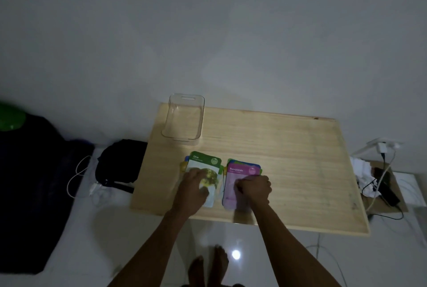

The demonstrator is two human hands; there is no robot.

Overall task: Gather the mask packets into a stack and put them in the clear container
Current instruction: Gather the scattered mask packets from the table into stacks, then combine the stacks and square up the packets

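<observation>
Head: green [204, 162] & purple [242, 170] packet piles, side-by-side.

The desk [288, 159] is pale, matt wood with fine straight grain, and the container [183, 118] on it is clear, smooth plastic. The mask packets [204, 166] have a slick printed film finish, while the white floor [143, 236] is glossy tile with a bright reflected light spot.
</observation>
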